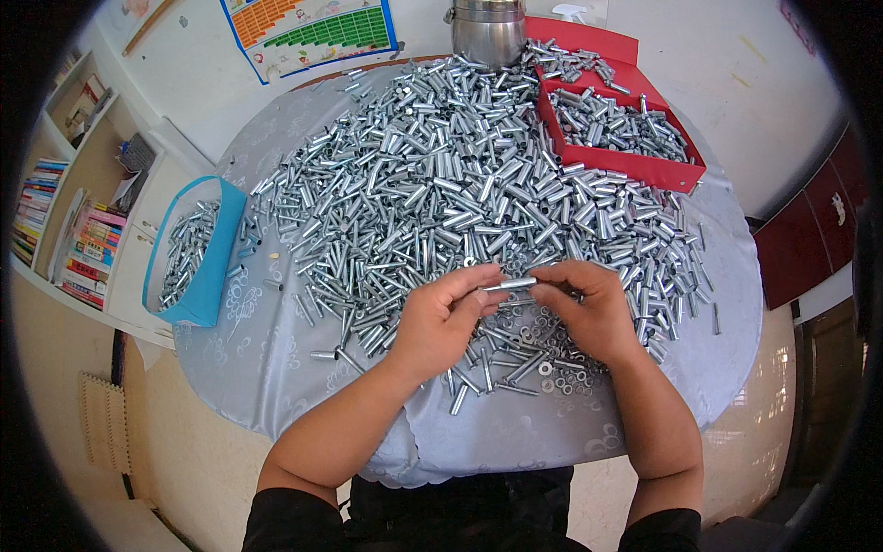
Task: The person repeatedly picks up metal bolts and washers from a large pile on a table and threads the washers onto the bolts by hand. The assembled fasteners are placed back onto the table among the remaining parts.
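Between my two hands is a silvery expansion anchor bolt (pixel 517 284), held level just above the near side of the pile. My left hand (pixel 440 317) pinches its thinner left end between thumb and fingers. My right hand (pixel 593 311) grips the wider, sleeve-like right end with thumb and forefinger. Under and beyond both hands spreads a big heap of metal sleeves and bolts (pixel 432 156). Loose washers and nuts (pixel 558 373) lie close below my right hand, with several loose bolts (pixel 487 373) between my forearms.
A blue bin (pixel 210 276) of metal parts stands at the left table edge. At the back right sits a red box (pixel 635 168) full of parts, near a steel pot (pixel 487 37). A grey cloth (pixel 276 386) covers the round table. Bookshelves (pixel 69 202) stand to the left.
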### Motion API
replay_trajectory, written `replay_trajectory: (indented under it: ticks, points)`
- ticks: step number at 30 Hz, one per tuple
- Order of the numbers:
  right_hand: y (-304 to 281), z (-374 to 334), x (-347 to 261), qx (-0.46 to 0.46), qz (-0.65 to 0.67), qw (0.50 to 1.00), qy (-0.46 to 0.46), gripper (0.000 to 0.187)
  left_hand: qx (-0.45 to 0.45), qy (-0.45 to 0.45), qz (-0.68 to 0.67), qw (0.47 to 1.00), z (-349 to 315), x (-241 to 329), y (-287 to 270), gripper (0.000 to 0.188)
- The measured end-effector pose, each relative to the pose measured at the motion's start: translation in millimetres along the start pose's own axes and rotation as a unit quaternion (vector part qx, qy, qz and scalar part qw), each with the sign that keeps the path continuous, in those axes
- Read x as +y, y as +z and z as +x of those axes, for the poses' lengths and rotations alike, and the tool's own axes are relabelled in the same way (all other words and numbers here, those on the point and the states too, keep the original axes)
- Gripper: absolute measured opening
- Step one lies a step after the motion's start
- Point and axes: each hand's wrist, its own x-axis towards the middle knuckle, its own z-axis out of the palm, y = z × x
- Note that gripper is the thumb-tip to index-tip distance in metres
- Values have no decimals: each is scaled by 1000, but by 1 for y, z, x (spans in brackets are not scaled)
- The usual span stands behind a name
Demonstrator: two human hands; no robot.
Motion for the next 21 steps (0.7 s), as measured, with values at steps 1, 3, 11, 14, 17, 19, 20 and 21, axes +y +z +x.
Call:
replay_trajectory:
  ticks: [1,3,11,14,17,19,20,21]
  points:
    - [1,-1,1,-8,-15,1000,-11,20,-6,-6,-1,1000,-1,1,0,31]
    - [3,-1,2,-15,-34,999,-32,19,-4,-2,-24,1000,-2,0,2,30]
    - [3,-1,2,-8,-64,995,-70,17,-12,45,66,997,-2,-2,0,31]
    - [2,-1,-1,-8,-93,991,-94,13,-4,38,59,998,-1,-4,-2,29]
    - [0,-1,-3,-4,-104,990,-92,10,10,10,18,1000,-2,1,0,24]
    - [-2,0,-7,-11,-90,994,-68,9,7,1,25,1000,1,1,-5,22]
    - [-3,0,-8,-14,-84,995,-56,9,9,-1,17,1000,1,1,-4,21]
    - [-3,0,-8,-16,-76,996,-49,8,11,-3,9,1000,2,2,-4,21]
